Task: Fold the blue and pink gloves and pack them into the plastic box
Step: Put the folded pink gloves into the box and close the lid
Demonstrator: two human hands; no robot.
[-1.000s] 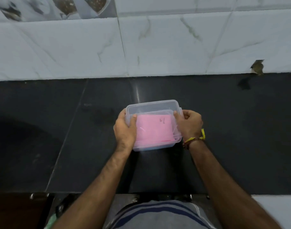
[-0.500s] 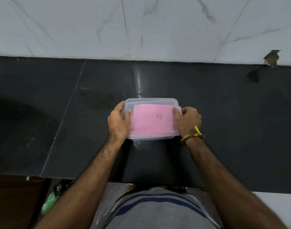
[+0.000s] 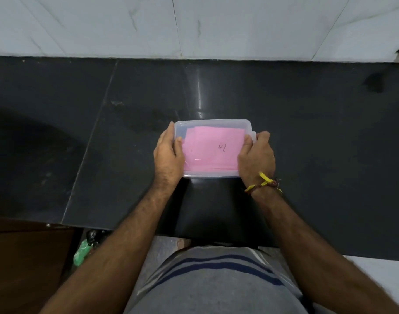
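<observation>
A clear plastic box (image 3: 213,122) with its lid on rests on the dark counter (image 3: 307,137) in the middle of the head view. A folded pink glove (image 3: 212,150) with a small dark mark fills most of it. A bluish patch shows at the box's far left corner; I cannot tell whether it is the blue glove. My left hand (image 3: 169,152) grips the left end, thumb on the lid. My right hand (image 3: 256,155) grips the right end, thumb pressing on the lid.
A white marble-tiled wall (image 3: 194,26) rises behind the counter. The counter's front edge runs just below my wrists. A brown cabinet (image 3: 24,257) sits at lower left, with a green object (image 3: 81,252) on the floor beside it.
The lid, raised at its far edge a second ago, now lies flat on the box. Both hands have stayed on the box's ends, and the view has tilted downward.
</observation>
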